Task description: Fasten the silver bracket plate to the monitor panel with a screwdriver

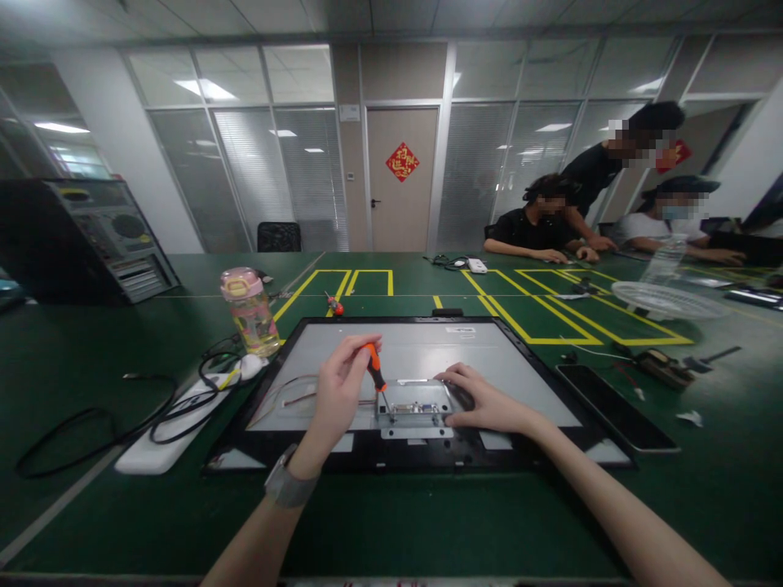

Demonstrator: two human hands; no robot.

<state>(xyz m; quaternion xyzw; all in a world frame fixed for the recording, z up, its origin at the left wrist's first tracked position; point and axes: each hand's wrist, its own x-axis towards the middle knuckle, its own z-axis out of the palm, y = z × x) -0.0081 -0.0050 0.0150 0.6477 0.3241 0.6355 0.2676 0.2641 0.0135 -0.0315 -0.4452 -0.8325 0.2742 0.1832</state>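
Stretching wide, a green table [428, 522] leaves room before the near edge of a grey panel [416, 355]; close to that edge sits a metal bracket [413, 395], right hand [486, 405] holding its right end, left hand [338, 390] grasping a screwdriver [375, 368], tip at the bracket's left end

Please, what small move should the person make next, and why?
Probably turn the screwdriver gently with the left grip: its tip is at the left end of the metal bracket, and the right grip is at the bracket's right end. Screw contact is too small to see.
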